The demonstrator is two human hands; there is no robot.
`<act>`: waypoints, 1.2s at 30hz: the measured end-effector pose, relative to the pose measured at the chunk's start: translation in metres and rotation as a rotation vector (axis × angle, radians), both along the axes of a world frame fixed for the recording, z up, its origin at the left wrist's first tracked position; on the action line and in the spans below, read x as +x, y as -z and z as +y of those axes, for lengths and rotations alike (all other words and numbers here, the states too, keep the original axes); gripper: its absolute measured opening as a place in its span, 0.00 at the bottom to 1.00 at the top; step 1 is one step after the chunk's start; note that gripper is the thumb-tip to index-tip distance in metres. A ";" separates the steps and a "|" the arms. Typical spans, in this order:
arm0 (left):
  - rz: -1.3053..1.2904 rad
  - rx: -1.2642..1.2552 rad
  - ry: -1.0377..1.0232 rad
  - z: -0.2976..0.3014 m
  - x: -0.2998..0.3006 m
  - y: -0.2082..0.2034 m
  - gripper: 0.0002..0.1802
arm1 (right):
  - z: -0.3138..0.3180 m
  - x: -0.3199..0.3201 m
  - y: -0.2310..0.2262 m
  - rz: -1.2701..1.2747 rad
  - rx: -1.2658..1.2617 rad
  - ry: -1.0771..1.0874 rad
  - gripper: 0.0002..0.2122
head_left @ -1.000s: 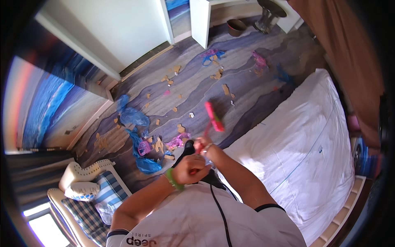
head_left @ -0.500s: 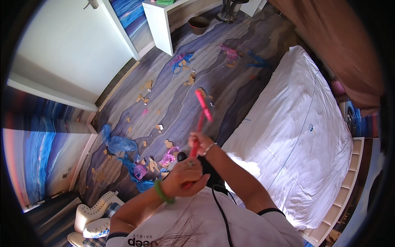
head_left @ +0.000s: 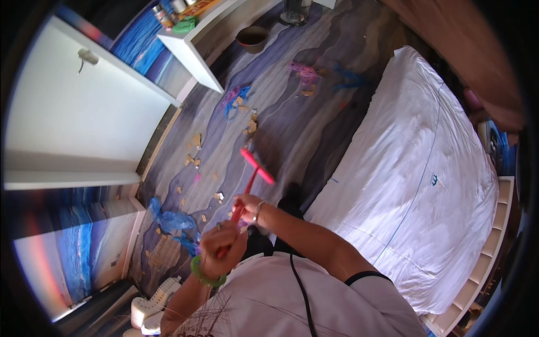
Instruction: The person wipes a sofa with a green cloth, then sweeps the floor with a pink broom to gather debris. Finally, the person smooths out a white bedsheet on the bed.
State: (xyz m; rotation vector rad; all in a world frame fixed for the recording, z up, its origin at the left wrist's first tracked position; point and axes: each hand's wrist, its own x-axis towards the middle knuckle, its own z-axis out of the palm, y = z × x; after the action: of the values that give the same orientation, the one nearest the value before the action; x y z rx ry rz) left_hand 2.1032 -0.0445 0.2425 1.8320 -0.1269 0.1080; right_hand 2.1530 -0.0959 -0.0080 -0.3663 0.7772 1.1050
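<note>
A broom with a red handle and a pink head (head_left: 258, 167) slants up and away from me over the floor. Dark, blurred bristles seem to spread from the far side of its head. My left hand (head_left: 222, 240), with a green bangle at the wrist, is closed round the top end of the handle. Farther along it, my right hand (head_left: 247, 206), wearing a pale bracelet, grips the shaft. Brown cardboard scraps (head_left: 252, 123) lie beyond the broom head. A crumpled blue plastic bag (head_left: 175, 221) lies left of my hands, with more scraps around it.
A bed with a white sheet (head_left: 404, 185) fills the right side. White doors (head_left: 78, 112) stand at the left, beside a white desk (head_left: 196, 62). A dark bin (head_left: 252, 39) stands farther back, near pink plastic (head_left: 305, 73). A cream studded chair (head_left: 154, 303) is at lower left.
Both hands and the broom have moved left, and the broom head is lower and tilted differently. The view has shifted, showing more of the desk top. Both hands keep their grip.
</note>
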 end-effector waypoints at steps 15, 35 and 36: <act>0.031 -0.162 0.398 -0.155 0.171 0.087 0.18 | -0.235 0.184 0.094 -0.182 -0.432 0.165 0.06; -0.290 -0.240 0.584 -0.269 0.412 0.084 0.16 | -0.386 0.429 0.035 -0.119 -0.305 0.341 0.11; -0.265 -0.238 0.601 -0.279 0.430 0.103 0.16 | -0.402 0.446 0.051 -0.055 -0.316 0.366 0.11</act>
State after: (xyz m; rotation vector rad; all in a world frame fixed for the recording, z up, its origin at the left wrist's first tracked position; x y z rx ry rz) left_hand 2.5328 -0.3238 0.1393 1.4696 -0.8070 -0.0568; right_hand 2.5991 -0.4983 -0.0586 -0.4948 0.9299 0.6275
